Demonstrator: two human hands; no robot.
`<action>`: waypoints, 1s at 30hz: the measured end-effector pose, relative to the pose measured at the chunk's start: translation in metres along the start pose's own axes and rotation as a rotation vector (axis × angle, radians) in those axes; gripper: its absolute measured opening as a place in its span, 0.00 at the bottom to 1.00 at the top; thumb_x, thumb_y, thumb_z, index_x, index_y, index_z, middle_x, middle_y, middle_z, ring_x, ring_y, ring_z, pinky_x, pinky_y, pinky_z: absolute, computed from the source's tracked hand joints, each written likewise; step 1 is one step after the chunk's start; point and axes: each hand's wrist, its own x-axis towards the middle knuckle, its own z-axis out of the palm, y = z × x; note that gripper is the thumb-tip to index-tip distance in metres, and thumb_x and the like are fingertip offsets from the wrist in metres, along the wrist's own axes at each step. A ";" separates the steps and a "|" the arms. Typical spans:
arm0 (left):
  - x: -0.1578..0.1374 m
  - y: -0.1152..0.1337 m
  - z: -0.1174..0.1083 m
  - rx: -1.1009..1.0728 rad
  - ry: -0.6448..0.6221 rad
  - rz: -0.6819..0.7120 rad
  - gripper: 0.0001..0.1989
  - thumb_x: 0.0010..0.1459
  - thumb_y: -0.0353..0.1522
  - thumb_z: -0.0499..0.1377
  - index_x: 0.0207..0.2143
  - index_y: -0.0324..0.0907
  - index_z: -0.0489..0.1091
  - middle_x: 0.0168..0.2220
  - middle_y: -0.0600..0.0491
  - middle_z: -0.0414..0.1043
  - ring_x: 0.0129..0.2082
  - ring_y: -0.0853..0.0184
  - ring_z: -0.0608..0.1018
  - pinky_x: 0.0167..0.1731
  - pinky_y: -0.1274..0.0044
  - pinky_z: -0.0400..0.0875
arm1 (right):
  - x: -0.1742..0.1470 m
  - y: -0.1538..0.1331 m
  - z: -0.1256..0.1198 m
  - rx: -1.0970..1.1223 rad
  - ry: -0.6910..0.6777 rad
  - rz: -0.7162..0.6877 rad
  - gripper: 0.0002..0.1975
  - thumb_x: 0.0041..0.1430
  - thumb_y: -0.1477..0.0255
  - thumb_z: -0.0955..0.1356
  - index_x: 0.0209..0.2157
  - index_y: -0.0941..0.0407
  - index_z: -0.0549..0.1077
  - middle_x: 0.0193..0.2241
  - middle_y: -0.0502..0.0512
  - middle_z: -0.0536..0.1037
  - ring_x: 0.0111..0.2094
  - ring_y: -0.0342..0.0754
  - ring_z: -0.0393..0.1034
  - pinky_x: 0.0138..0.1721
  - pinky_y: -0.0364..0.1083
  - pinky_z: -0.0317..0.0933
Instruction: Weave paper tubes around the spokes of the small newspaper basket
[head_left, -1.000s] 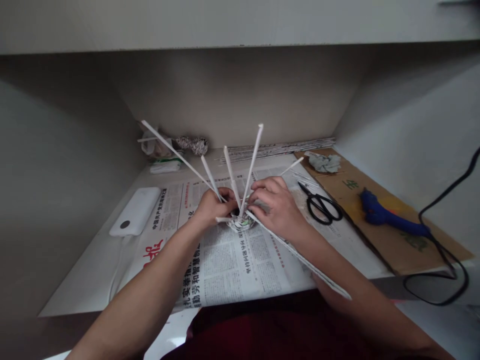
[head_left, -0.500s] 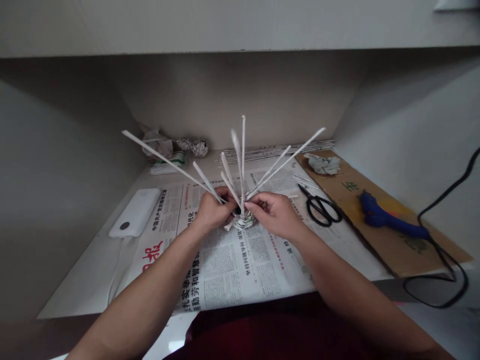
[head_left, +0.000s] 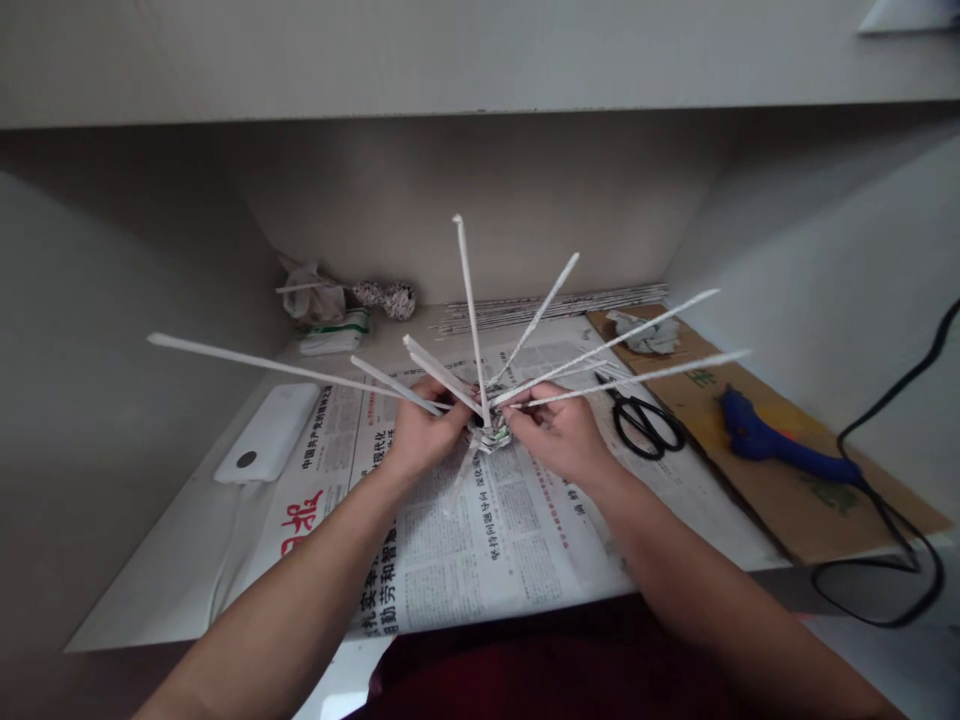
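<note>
Left hand: the left hand [head_left: 427,425] is curled almost closed, thumb and fingers gripping the left side of the woven paper piece [head_left: 491,438].
Right hand: the right hand [head_left: 559,430] has thumb and fingertips pinched at the piece's right edge, near the rod bases; exactly which strand it grips cannot be told.
Woven piece: between the hands, above the newspaper [head_left: 465,545]; much of it is hidden by the fingers.
Paper rods: white paper rods [head_left: 471,310] fan out from it, one nearly upright, others slanting low to both sides.
In the way: two right-hand rods cross the view of the black scissors [head_left: 621,402] and of a crumpled wad [head_left: 656,340].
Right side: a blue glue gun [head_left: 780,447] lies on the cardboard [head_left: 847,535]; a black cord [head_left: 885,388] loops at its end.
Left side: a white device [head_left: 270,430] lies by the newspaper, a white cable [head_left: 231,540] running from it.
Back: a rod bundle [head_left: 615,297] lies along the wall; left of it sits a speckled lumpy object [head_left: 390,297].
Containers: a plastic bag [head_left: 319,300], contents unclear, beside a green-striped packet [head_left: 341,332].
</note>
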 end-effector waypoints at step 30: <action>-0.001 0.007 -0.002 0.294 -0.010 0.259 0.03 0.55 0.30 0.61 0.28 0.43 0.75 0.30 0.52 0.75 0.33 0.64 0.75 0.40 0.71 0.69 | -0.003 -0.001 0.001 -0.029 0.041 -0.138 0.12 0.65 0.66 0.64 0.42 0.53 0.77 0.35 0.53 0.81 0.34 0.46 0.76 0.37 0.45 0.70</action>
